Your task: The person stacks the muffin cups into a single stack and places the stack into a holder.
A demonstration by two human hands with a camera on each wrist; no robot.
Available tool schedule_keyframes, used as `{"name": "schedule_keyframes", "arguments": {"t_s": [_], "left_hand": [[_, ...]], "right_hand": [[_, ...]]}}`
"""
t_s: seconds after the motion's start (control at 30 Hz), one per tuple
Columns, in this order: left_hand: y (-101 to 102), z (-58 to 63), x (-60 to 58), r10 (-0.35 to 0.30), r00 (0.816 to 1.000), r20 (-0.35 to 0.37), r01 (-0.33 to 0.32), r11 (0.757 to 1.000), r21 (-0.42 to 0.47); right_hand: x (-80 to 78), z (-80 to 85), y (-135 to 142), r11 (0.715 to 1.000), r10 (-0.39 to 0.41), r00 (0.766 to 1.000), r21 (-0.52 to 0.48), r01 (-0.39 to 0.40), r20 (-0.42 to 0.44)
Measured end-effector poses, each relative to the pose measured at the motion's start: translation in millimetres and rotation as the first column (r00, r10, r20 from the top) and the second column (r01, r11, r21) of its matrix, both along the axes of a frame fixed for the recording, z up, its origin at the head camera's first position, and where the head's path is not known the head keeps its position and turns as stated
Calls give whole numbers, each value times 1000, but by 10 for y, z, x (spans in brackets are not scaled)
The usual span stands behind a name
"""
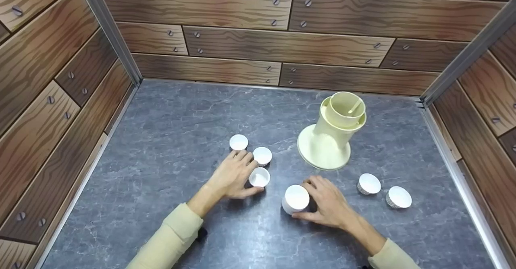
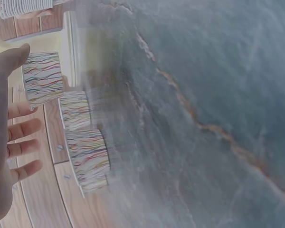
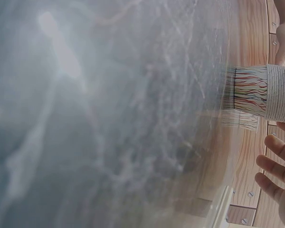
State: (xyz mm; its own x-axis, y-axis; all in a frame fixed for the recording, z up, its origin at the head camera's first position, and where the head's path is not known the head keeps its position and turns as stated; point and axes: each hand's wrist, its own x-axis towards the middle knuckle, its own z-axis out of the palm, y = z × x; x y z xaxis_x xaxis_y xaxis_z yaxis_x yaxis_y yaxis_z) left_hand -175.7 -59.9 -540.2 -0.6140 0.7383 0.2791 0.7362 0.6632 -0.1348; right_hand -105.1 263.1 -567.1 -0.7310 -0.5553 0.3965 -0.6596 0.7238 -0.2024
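Wood-patterned panels (image 1: 193,9) are set round a grey veined tabletop (image 1: 169,132), on which a pale green stand (image 1: 330,148) is placed, its broad round foot presumably given for steadiness under the tall top. In front of the stand and to its left, a stack of cups (image 1: 296,199) is held upright; nested rims are shown in the right wrist view, so that several cups, it may be judged, can be managed in one grasp. To the stand's left, a back cup (image 1: 238,142), a middle cup (image 1: 263,156) and a front cup (image 1: 259,177) are ranged in a bent row, probably set unstacked so that each can be reached singly. In front of the stand and to its right, an inner cup (image 1: 369,184) and an outer cup (image 1: 398,197) are set side by side, touched by neither hand. By the right hand (image 1: 328,202), the stack is grasped between thumb and forefinger, the other fingers being spread. By the left hand (image 1: 234,176), thumb and forefinger parted only as wide as the rim, the front cup is lightly pinched, the remaining fingers being extended
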Motion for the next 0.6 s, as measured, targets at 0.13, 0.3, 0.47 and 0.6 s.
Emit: {"name": "schedule_keyframes", "arguments": {"t_s": [0.13, 0.3, 0.47, 0.6], "left_hand": [[18, 37, 18, -13, 1000, -4, 13, 1000, 3], [41, 88, 37, -28, 999, -29, 29, 999, 15], [72, 145, 82, -50, 998, -27, 51, 998, 30], [105, 180, 127, -57, 998, -12, 58, 998, 37]], "right_hand": [[-2, 2, 3, 1000, 3, 1000, -6, -3, -3], [-7, 6, -3, 1000, 3, 1000, -6, -3, -3], [-1, 8, -9, 1000, 3, 1000, -5, -3, -6], [8, 14, -13, 1000, 0, 1000, -5, 0, -7]]}}
